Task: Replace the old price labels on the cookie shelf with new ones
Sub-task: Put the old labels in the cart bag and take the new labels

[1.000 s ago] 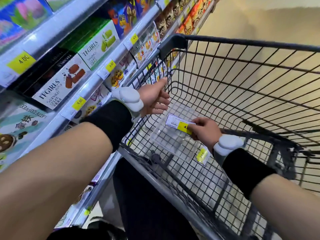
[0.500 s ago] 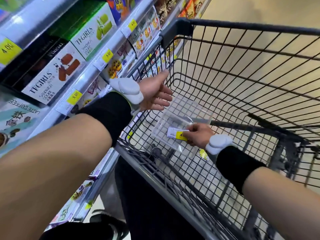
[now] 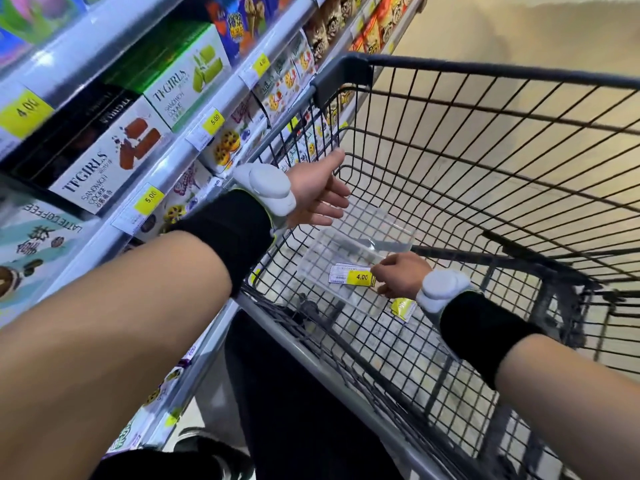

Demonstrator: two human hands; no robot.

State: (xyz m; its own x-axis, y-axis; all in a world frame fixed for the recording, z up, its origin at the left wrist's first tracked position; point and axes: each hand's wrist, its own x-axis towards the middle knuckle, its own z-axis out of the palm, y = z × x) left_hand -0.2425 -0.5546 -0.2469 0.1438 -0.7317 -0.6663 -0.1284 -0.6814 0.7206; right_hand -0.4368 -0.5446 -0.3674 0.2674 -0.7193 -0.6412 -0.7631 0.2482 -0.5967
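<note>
My right hand (image 3: 400, 275) pinches a white and yellow price label (image 3: 351, 276) marked 4.00, low inside the black wire cart (image 3: 485, 140), over a clear plastic tray (image 3: 360, 251) on the cart floor. Another yellow label (image 3: 403, 308) lies on the cart floor under my right wrist. My left hand (image 3: 320, 194) hovers open above the cart's left rim, fingers spread, holding nothing. The cookie shelf (image 3: 180, 150) runs along the left with yellow price labels on its edge, one marked 5.00 (image 3: 149, 199), another 5.00 (image 3: 212, 121) and a 4.00 (image 3: 26, 110).
Boxes of sandwich cookies (image 3: 104, 157) and chocolate chip cookie packs (image 3: 227, 147) fill the shelves. The cart stands close against the shelf. Beige floor (image 3: 519, 39) stretches ahead. My dark trousers and shoe (image 3: 207, 452) show below.
My right hand has lowered the 4.00 label deeper into the cart, down to the clear tray. My left hand has stayed open above the rim.
</note>
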